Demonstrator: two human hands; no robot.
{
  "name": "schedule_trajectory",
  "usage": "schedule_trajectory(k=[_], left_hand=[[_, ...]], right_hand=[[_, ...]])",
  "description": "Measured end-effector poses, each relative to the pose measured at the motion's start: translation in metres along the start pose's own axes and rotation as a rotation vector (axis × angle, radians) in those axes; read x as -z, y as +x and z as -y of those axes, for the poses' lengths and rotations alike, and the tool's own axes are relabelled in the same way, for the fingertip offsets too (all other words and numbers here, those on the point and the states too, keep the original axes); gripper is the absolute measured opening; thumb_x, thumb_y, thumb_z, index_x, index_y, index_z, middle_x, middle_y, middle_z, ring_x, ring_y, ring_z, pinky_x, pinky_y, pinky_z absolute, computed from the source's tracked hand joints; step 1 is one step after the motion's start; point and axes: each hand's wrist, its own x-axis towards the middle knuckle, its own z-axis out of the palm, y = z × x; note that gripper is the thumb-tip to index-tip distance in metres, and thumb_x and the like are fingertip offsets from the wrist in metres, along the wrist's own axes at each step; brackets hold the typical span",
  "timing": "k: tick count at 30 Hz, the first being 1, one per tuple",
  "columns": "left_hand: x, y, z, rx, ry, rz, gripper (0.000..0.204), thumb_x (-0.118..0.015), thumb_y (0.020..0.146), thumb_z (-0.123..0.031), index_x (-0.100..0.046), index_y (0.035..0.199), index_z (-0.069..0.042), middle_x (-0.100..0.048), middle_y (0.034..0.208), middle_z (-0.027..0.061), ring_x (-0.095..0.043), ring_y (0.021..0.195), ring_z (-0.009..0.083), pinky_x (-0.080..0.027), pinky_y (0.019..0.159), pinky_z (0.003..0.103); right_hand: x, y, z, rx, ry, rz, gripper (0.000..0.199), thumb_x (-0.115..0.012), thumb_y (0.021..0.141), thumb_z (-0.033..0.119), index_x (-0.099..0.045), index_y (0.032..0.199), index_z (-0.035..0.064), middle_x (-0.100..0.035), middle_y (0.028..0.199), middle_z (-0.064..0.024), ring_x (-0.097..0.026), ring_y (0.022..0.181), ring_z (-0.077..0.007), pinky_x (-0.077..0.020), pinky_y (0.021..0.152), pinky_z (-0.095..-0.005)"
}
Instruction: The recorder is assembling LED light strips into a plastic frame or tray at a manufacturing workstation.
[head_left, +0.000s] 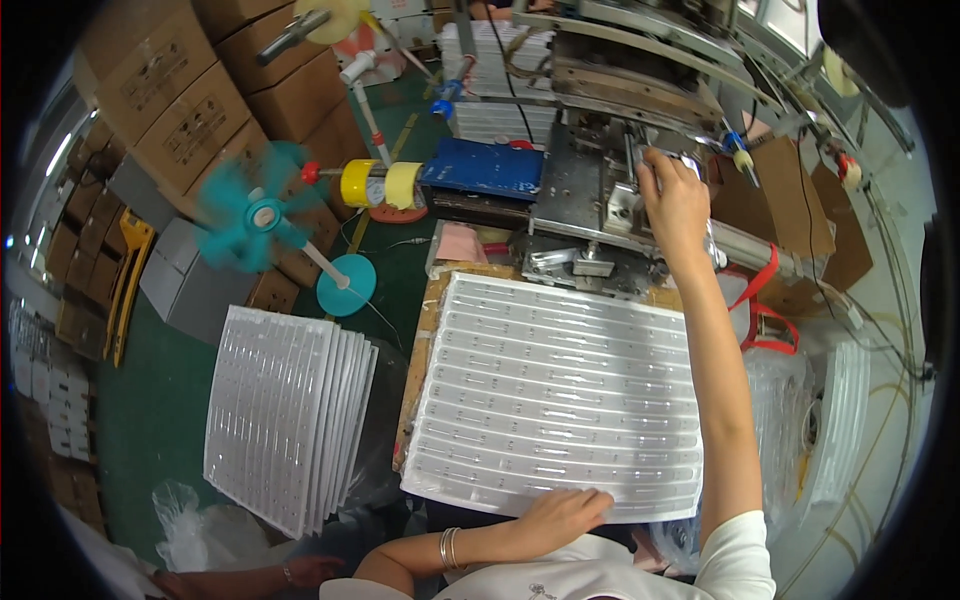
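Observation:
A large white ribbed tray lies in front of me, its rows lined with small clear, thin pieces. At its near edge rests my left hand, the fingers bent together at the last row; whatever they may pinch is too small to make out. My right hand reaches over the tray's right side to a metal fixture on the machine. Its thumb and fingers are closed at the fixture, and what lies between them is hidden.
A metal press-like machine stands behind the tray, beside a blue plate. Stacked white trays lean at left. A teal fan and cardboard boxes are farther off. Another person's hand shows at lower left.

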Motion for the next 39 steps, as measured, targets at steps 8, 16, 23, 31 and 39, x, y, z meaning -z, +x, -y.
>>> schedule_trajectory(k=[8,16,23,31,39], left_hand=[[-0.044,-0.012,0.014,-0.138,-0.026,0.087,0.019,-0.052,0.083,-0.015,-0.05,0.099,-0.005,-0.055,0.078,0.0096,-0.062,0.071,0.0289,-0.049,0.058,0.04],[-0.072,-0.017,0.017,-0.263,-0.01,0.054,0.016,-0.051,0.083,-0.012,-0.052,0.097,-0.006,-0.055,0.077,0.0087,-0.062,0.068,0.0267,-0.049,0.052,0.038],[-0.023,-0.015,0.01,-0.147,-0.013,0.187,0.033,-0.058,0.082,-0.013,-0.054,0.114,-0.006,-0.061,0.097,0.0092,-0.063,0.085,0.0272,-0.051,0.071,0.037],[0.07,0.015,0.02,0.15,0.122,-0.41,0.025,-0.07,0.076,-0.011,-0.06,0.099,-0.006,-0.065,0.088,0.0106,-0.063,0.073,0.0279,-0.05,0.061,0.035],[-0.018,0.007,0.012,-0.083,0.271,0.009,0.023,-0.067,0.073,-0.008,-0.062,0.095,-0.007,-0.063,0.09,0.0059,-0.062,0.072,0.0213,-0.048,0.061,0.031]], right_hand=[[-0.009,0.002,-0.011,-0.051,0.244,0.001,0.022,-0.057,0.088,0.024,-0.064,0.101,0.0075,-0.063,0.097,-0.0128,-0.059,0.089,-0.0318,-0.0456,0.079,-0.0395],[-0.005,0.006,-0.014,-0.167,0.38,0.072,0.025,-0.058,0.089,0.023,-0.062,0.102,0.0022,-0.063,0.101,-0.0153,-0.059,0.094,-0.0317,-0.045,0.082,-0.0377],[0.032,-0.047,-0.037,-0.297,0.502,0.118,0.036,-0.051,0.094,0.027,-0.055,0.116,-0.0018,-0.058,0.115,-0.0164,-0.055,0.107,-0.0263,-0.0401,0.093,-0.0335],[0.161,-0.146,-0.051,-0.462,0.507,0.47,0.018,-0.06,0.087,0.01,-0.063,0.101,-0.0007,-0.065,0.094,-0.0071,-0.059,0.078,-0.0122,-0.0465,0.07,-0.0245],[0.213,-0.232,-0.001,0.016,0.508,1.039,0.024,-0.066,0.076,0.01,-0.065,0.1,0.01,-0.057,0.077,-0.0065,-0.061,0.069,-0.0214,-0.0499,0.059,-0.0334]])
